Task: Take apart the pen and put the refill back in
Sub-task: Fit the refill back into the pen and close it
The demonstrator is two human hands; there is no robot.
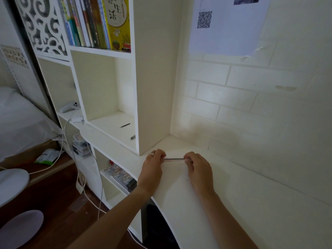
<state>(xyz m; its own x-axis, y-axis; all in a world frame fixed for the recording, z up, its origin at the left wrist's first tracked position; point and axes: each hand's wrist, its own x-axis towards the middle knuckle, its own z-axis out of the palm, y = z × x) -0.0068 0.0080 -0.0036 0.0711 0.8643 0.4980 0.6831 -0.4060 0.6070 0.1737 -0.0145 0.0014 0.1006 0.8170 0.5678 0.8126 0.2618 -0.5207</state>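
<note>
A thin pen (174, 159) with a clear barrel and a reddish streak lies level between my two hands, just above the white desk (233, 203). My left hand (152, 168) pinches its left end with the fingertips; a ring shows on one finger. My right hand (198, 168) pinches the right end. Both ends of the pen are hidden by my fingers. Whether the pen is whole or in parts I cannot tell.
A white shelf unit (154, 87) stands at the desk's left. In its open cubby lie a thin black refill-like stick (124, 125) and a small dark pen part (133, 137). Books fill the shelf above. Cables and a white controller (70, 106) sit farther left.
</note>
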